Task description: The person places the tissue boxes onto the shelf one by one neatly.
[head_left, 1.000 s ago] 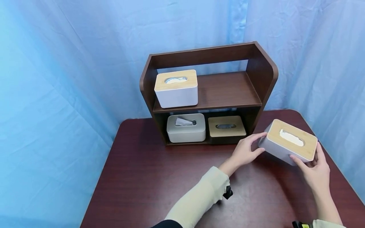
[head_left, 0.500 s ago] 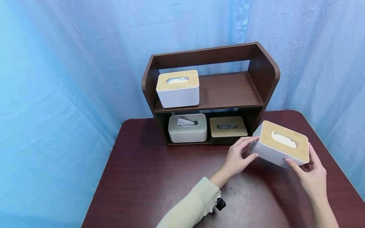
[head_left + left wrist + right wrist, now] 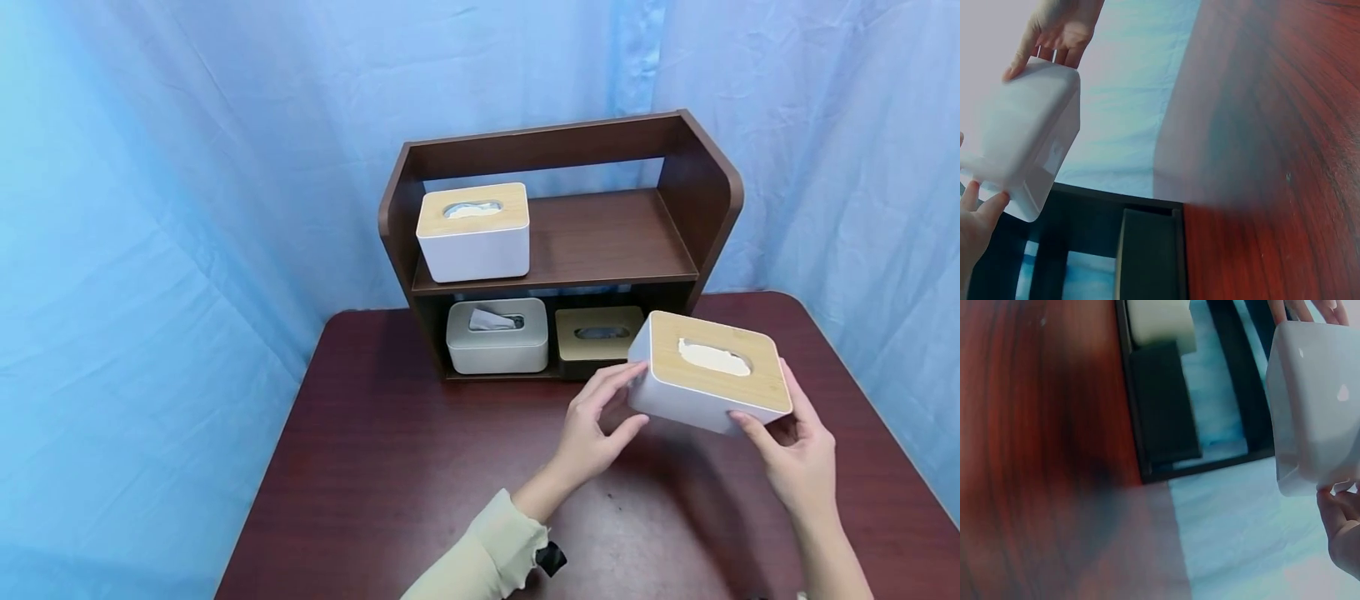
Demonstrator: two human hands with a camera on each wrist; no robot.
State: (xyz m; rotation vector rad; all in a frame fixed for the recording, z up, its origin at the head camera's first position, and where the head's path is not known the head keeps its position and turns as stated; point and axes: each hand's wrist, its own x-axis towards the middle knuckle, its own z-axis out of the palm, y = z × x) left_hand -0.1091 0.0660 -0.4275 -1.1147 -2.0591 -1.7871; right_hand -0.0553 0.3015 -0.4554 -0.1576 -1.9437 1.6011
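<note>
In the head view a white tissue box (image 3: 705,387) with a wood-look lid and an oval slot is held tilted above the table, in front of the shelf's lower right side. My right hand (image 3: 802,454) grips its right end, thumb on the front face and fingers round the side. At the left end, my left hand (image 3: 592,437) has its fingers against the side and its thumb by the lower front corner. The left wrist view shows the box's pale underside between both hands. In the right wrist view the right thumb presses the box's edge.
A dark brown two-tier shelf (image 3: 600,242) stands at the back of the reddish-brown table (image 3: 375,467). Its upper tier bears a white wood-lidded tissue box (image 3: 476,250). Below are a grey tissue box (image 3: 498,346) and a dark wood-lidded one (image 3: 596,337), partly covered by the held box.
Both hands have moved left with the white tissue box, from the table's right side toward the shelf. The box has turned to lie more level and now overlaps the shelf's lower right corner.
</note>
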